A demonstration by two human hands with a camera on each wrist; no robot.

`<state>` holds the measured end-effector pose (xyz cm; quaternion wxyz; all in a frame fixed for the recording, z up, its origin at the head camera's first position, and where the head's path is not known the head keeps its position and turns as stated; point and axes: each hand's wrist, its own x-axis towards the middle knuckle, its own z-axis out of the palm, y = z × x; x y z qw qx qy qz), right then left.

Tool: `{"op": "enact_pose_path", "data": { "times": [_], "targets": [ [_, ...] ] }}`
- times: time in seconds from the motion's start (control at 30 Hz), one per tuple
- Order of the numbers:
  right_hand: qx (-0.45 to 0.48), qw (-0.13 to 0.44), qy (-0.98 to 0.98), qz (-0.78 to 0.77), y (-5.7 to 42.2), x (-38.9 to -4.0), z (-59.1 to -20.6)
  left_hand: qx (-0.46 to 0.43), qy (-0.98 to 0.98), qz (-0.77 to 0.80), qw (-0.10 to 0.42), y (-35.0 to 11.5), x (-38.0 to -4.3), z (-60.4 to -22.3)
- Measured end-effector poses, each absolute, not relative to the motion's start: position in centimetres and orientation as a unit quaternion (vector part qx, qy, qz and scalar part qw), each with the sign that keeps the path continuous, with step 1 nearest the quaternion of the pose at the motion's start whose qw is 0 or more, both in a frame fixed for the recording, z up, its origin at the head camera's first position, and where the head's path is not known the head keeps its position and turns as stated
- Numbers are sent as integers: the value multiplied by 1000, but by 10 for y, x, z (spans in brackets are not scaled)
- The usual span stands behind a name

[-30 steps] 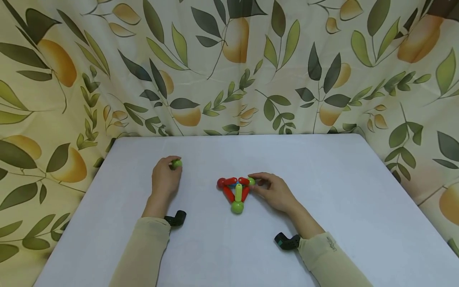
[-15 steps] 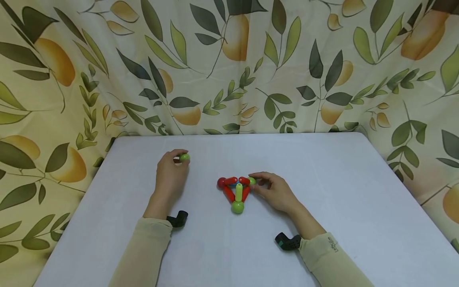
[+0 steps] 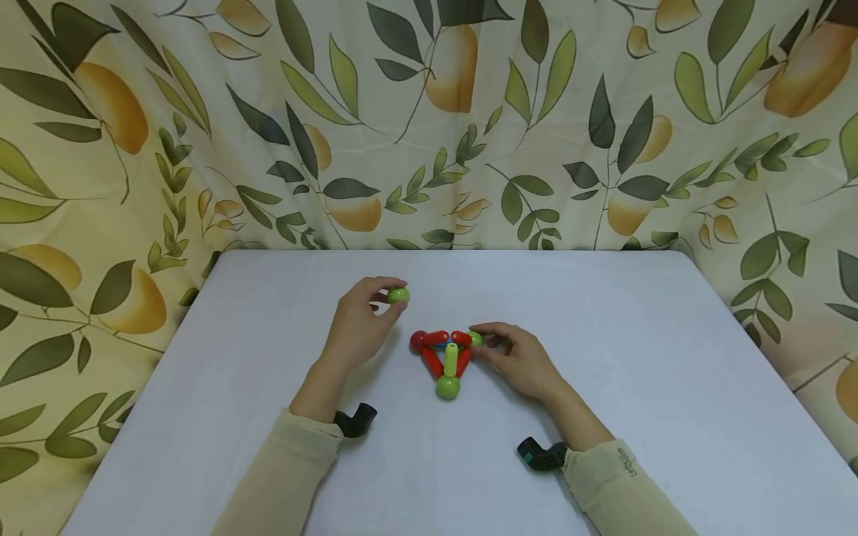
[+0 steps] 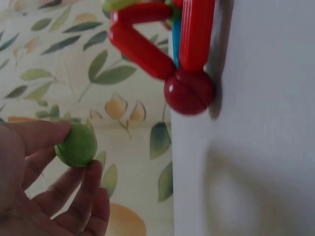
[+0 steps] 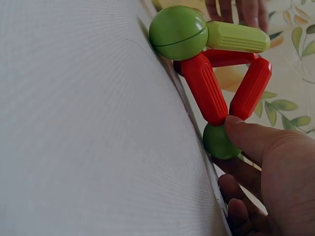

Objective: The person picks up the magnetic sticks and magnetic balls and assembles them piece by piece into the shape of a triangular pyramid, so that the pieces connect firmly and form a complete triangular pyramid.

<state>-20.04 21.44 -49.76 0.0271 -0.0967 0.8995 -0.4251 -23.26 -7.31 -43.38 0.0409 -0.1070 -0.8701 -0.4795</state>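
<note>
Thumb and fingers of the left hand [image 3: 358, 326] pinch a loose green ball [image 4: 78, 145], held above the table to the left of a ball-and-stick model. The model has a dark red ball [image 4: 189, 92] at its left corner, a green ball [image 3: 447, 387] in front and another green ball [image 5: 220, 141] at the right. Red sticks [image 5: 205, 88] join the balls along the base or lean upward, and a yellow-green stick [image 5: 238, 37] rises from the front ball. A blue stick is mostly hidden behind. The right hand [image 3: 519, 361] pinches the model's right green ball.
A white cloth covers the table [image 3: 603, 313]. Behind it hangs a curtain [image 3: 429, 171] printed with leaves and fruit. Black wrist cameras sit on the left wrist [image 3: 357, 420] and the right wrist [image 3: 541, 454].
The left hand has carried its green ball rightward, closer to the model. The right hand stays at the model's right corner, and the model looks unmoved.
</note>
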Motion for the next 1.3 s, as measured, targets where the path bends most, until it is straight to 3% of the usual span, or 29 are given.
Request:
{"op": "enact_pose_path", "data": {
  "times": [0.47, 0.97, 1.3],
  "targets": [
    [-98, 29, 900, -424, 212, -202, -498, -224, -848, -479, -38, -46, -212, -427],
    [-102, 23, 903, -417, 213, -200, -495, -250, -845, -468, -60, -41, -208, -429],
    [-104, 22, 901, -420, 214, -201, -494, -249, -858, -436, -109, -42, -209, -428]
  ]
}}
